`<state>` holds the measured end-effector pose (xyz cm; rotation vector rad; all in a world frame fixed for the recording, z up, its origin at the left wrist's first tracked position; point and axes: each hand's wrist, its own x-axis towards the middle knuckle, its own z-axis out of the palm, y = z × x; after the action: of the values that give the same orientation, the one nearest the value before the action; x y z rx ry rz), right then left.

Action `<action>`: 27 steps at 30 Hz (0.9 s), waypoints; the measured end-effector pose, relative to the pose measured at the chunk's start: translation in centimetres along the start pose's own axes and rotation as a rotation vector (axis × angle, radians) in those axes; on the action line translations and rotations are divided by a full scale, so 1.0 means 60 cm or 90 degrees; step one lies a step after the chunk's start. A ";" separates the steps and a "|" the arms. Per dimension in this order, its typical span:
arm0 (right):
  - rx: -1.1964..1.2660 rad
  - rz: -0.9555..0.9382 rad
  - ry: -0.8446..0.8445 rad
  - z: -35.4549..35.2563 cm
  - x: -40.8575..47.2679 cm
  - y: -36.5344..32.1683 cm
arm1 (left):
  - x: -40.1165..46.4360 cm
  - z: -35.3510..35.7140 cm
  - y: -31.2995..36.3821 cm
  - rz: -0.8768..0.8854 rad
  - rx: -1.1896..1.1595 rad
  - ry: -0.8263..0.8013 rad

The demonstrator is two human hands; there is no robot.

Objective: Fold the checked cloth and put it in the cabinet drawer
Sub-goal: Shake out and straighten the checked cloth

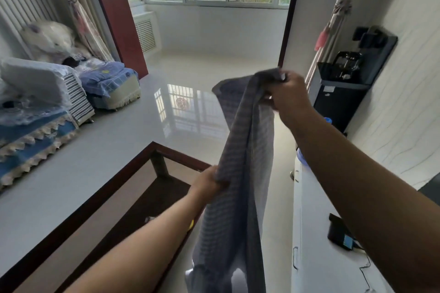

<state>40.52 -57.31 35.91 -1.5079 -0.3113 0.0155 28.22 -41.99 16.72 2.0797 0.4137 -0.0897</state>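
— Where does the cloth [240, 173] hang?
— Between the table [133, 197] on the left and the cabinet [314, 233] on the right, right hand [289, 93] above, left hand [209, 182] lower.
— And the water dispenser [340, 85]?
— Behind the cabinet, against the right wall.

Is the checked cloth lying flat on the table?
No, the checked cloth hangs in the air, gripped by the right hand at the top and the left hand lower down.

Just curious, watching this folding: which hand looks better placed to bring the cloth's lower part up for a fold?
Probably the left hand. It grips the checked cloth partway down, nearest the hanging end, while the right hand holds the top corner raised.
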 end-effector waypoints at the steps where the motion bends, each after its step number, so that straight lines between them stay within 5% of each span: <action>1: 0.007 -0.020 0.028 -0.002 0.014 -0.013 | -0.004 0.010 -0.019 -0.044 -0.007 -0.002; 8: -0.049 -0.103 0.260 -0.034 0.097 -0.065 | -0.010 0.030 -0.128 -0.194 0.066 0.017; 11: -0.202 -0.182 0.266 -0.047 0.091 -0.055 | 0.003 0.006 -0.117 -0.178 0.090 0.061; 14: -0.526 -0.260 0.096 -0.053 0.062 -0.042 | 0.028 -0.024 -0.072 -0.132 0.146 0.073; 18: -0.949 -0.130 -0.318 -0.016 -0.013 -0.009 | 0.062 -0.048 0.002 -0.074 0.168 0.051; 23: -0.947 -0.035 -0.625 0.030 -0.118 0.100 | 0.064 -0.046 0.103 0.012 0.166 0.014; 27: -0.844 -0.111 -0.551 0.047 -0.128 0.176 | 0.050 -0.049 0.153 0.041 0.169 -0.032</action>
<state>34.45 -55.37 24.19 -2.7235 -1.3304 0.3980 33.74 -43.03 25.13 2.3453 0.3164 -0.1659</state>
